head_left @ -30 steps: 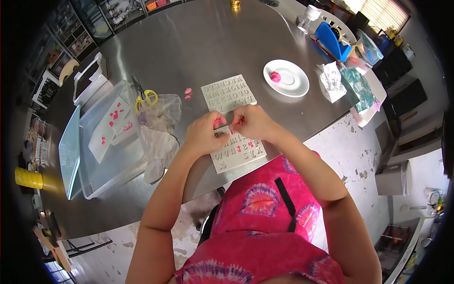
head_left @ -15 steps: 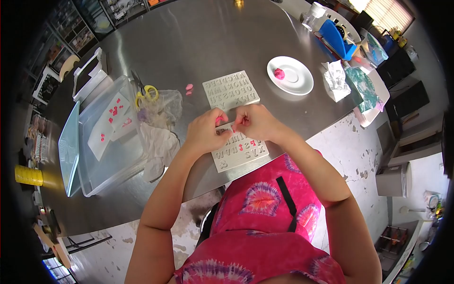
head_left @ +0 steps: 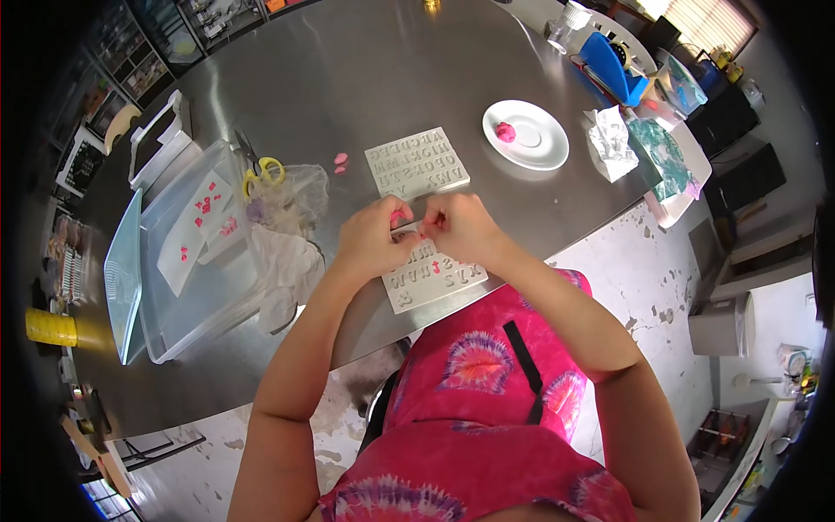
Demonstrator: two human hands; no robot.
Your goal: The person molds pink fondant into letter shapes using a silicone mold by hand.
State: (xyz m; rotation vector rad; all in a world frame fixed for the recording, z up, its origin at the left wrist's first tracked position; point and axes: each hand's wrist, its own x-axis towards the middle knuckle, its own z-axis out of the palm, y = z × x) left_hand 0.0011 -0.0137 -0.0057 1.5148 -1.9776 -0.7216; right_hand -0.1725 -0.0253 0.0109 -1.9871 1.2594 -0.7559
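Note:
My left hand (head_left: 376,237) is closed in a pinch on a bit of pink dough (head_left: 397,217), over the top edge of the lower letter mold (head_left: 417,298). My right hand (head_left: 461,228) is pinched beside it; a speck of pink shows at its fingertips, too small to name. This pale mold has lowercase letter hollows, a few filled with pink, and my fingers cover its upper part. Just beyond my hands lies a second mold (head_left: 417,163) with capital letters.
A white saucer (head_left: 546,155) holds a pink dough ball (head_left: 505,132). Two pink bits (head_left: 340,159) lie left of the molds. Further left are yellow-handled scissors (head_left: 265,174), a plastic bag (head_left: 304,196), a cloth (head_left: 287,270) and a clear tub (head_left: 187,326). Crumpled tissue (head_left: 611,143) sits right.
The view has shifted slightly, moving everything a little left. My right hand now covers more of the pink-filled letters on the lower mold. My left hand keeps its pinch.

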